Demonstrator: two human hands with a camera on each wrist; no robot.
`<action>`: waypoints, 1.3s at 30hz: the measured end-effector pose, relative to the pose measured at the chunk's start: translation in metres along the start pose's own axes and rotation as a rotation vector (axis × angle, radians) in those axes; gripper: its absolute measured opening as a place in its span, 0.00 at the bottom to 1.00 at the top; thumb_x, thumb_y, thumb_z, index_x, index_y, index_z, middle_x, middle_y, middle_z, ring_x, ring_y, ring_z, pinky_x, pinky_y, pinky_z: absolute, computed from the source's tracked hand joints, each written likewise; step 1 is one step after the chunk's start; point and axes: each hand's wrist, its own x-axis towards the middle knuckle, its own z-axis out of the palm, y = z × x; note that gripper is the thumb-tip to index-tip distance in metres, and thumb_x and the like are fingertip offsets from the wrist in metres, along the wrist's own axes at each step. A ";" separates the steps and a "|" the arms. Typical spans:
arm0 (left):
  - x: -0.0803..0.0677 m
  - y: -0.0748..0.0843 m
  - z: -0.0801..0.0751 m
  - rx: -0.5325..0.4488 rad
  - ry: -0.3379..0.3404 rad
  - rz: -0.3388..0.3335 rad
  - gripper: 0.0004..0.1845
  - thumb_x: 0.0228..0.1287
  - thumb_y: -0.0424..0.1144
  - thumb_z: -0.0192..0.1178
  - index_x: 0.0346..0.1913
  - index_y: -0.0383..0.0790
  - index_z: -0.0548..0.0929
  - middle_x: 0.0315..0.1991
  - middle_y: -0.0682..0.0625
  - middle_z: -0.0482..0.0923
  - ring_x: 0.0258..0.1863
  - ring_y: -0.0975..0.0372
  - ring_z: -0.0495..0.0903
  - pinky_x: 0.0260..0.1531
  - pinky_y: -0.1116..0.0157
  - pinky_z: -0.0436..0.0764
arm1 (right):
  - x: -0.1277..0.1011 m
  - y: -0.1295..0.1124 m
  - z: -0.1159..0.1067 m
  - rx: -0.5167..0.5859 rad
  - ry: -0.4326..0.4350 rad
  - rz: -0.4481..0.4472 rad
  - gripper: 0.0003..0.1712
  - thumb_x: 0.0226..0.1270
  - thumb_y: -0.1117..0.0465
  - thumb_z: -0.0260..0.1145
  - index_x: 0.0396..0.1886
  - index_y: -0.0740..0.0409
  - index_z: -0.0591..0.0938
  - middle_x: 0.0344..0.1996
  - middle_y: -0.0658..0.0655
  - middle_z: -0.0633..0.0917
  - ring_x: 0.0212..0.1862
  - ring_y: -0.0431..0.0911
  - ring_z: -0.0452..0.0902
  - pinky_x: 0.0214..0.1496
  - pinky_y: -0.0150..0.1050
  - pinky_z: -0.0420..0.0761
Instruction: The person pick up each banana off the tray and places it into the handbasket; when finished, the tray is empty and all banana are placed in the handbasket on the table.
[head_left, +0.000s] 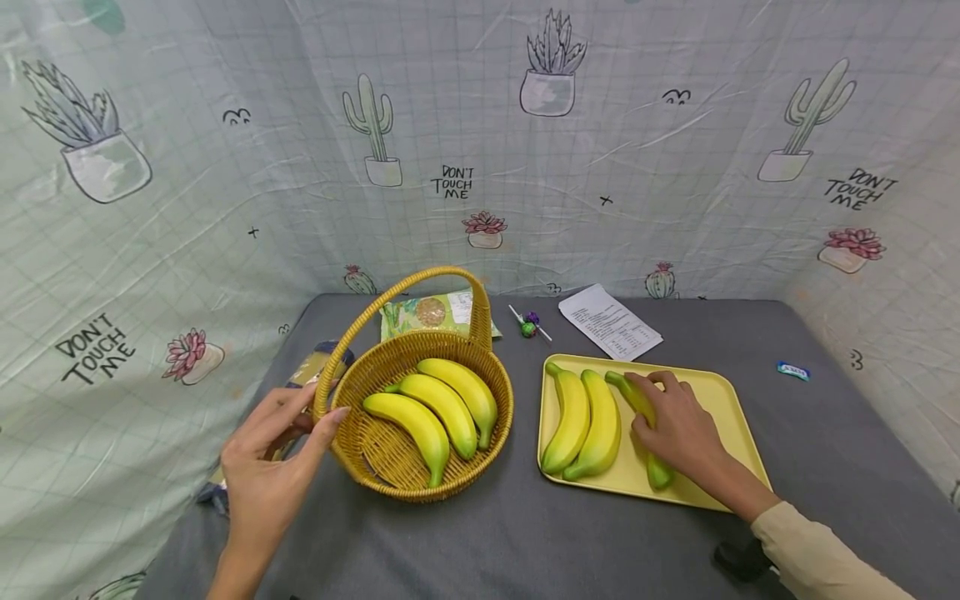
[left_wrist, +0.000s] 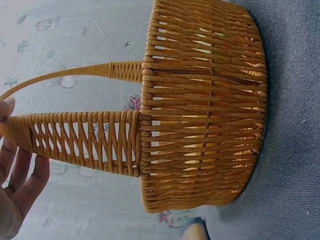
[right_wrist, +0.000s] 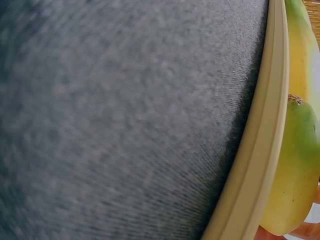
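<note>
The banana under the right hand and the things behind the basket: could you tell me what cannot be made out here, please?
- Greenish banana on the yellow tray: in the head view the right hand covers its middle.
- Snack packet: the basket hides its lower part, and its print is too small to read.
- Paper sheet: text too small in the head view.
- Left hand: cut off by the left wrist view's edge.

- The head view looks forward and down from above — table, wicker basket (head_left: 420, 417) and yellow tray (head_left: 720, 417) all in frame.
- The left wrist view sits close beside the basket's (left_wrist: 200, 110) wall, turned sideways.
- The right wrist view lies low on the cloth, very near the tray's (right_wrist: 260, 150) rim — shared with the head view.
</note>
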 end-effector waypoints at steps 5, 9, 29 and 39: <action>0.000 -0.002 -0.001 -0.005 0.003 0.001 0.27 0.54 0.10 0.70 0.58 0.25 0.87 0.39 0.36 0.82 0.31 0.63 0.83 0.37 0.75 0.85 | 0.001 0.002 -0.002 -0.007 -0.006 0.007 0.35 0.60 0.66 0.69 0.70 0.57 0.79 0.57 0.70 0.77 0.50 0.66 0.76 0.25 0.56 0.80; 0.000 -0.005 -0.002 -0.007 0.008 0.007 0.27 0.53 0.09 0.70 0.57 0.25 0.87 0.38 0.35 0.82 0.31 0.64 0.83 0.38 0.75 0.85 | 0.004 0.003 -0.007 -0.013 0.016 0.000 0.35 0.59 0.66 0.70 0.70 0.58 0.80 0.57 0.70 0.78 0.50 0.66 0.76 0.24 0.55 0.80; -0.004 -0.014 -0.005 0.000 0.001 0.012 0.27 0.52 0.10 0.71 0.57 0.27 0.88 0.39 0.39 0.83 0.31 0.63 0.82 0.38 0.75 0.85 | 0.022 -0.030 -0.031 0.012 0.064 -0.092 0.35 0.60 0.67 0.68 0.70 0.55 0.81 0.57 0.69 0.79 0.54 0.67 0.77 0.36 0.62 0.83; -0.006 -0.019 -0.006 -0.001 -0.001 0.004 0.27 0.52 0.10 0.72 0.57 0.26 0.88 0.39 0.35 0.82 0.31 0.63 0.82 0.38 0.75 0.85 | 0.034 -0.056 -0.037 -0.005 0.052 -0.149 0.35 0.60 0.65 0.69 0.70 0.52 0.81 0.57 0.66 0.80 0.51 0.64 0.78 0.35 0.58 0.83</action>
